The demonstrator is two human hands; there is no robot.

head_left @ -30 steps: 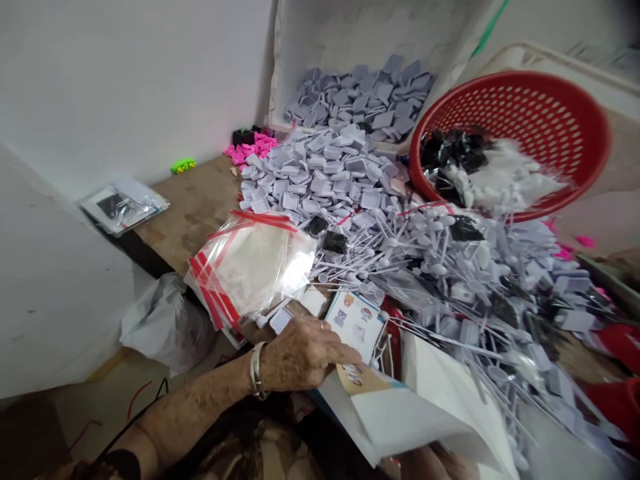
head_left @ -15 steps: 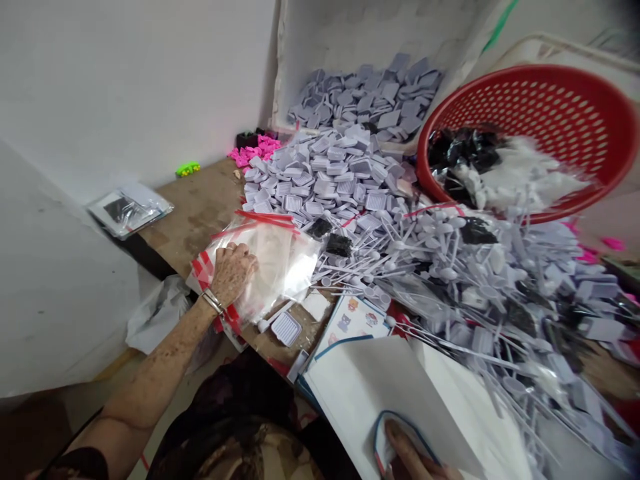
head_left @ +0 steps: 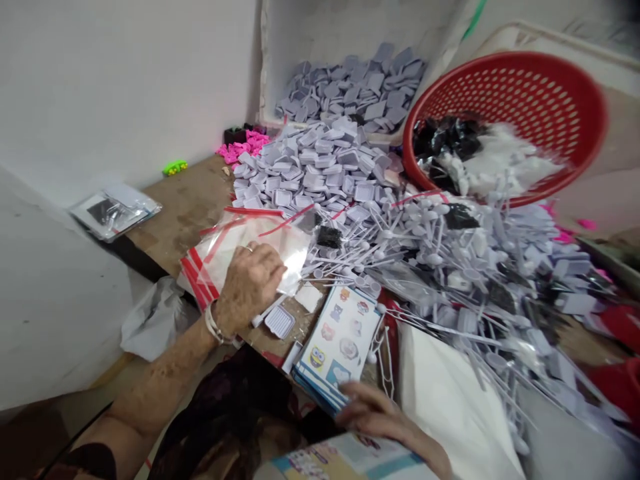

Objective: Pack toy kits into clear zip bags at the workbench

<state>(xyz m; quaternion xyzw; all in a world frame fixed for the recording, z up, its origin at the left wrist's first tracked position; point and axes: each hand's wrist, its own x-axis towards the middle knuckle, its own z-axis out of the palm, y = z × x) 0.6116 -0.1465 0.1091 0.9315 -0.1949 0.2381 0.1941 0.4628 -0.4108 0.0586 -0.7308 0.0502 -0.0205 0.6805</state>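
Note:
My left hand (head_left: 249,287), with a ring and a bracelet, lies curled on a clear zip bag with red stripes (head_left: 225,257). Just below it are a small ridged lilac plastic tray (head_left: 279,321) and a white stick. My right hand (head_left: 373,415) is at the lower corner of a stack of printed sticker sheets (head_left: 340,347), and its fingers touch that corner. A printed card (head_left: 345,460) lies at the bottom edge of the view. Whether my right hand grips anything is hidden. A white paper sheet (head_left: 450,400) lies to the right.
Heaps of lilac plastic squares (head_left: 310,167) and long-handled spoons (head_left: 450,267) cover the wooden table (head_left: 185,207). A tilted red basket (head_left: 505,80) holds black and white bags. A white box (head_left: 280,40) stands behind, and a white bag (head_left: 155,320) hangs at the table's left edge.
My left hand moved from the sticker sheets onto the zip bag. My right hand came up from the bottom of the view, and the white paper no longer covers the sheets.

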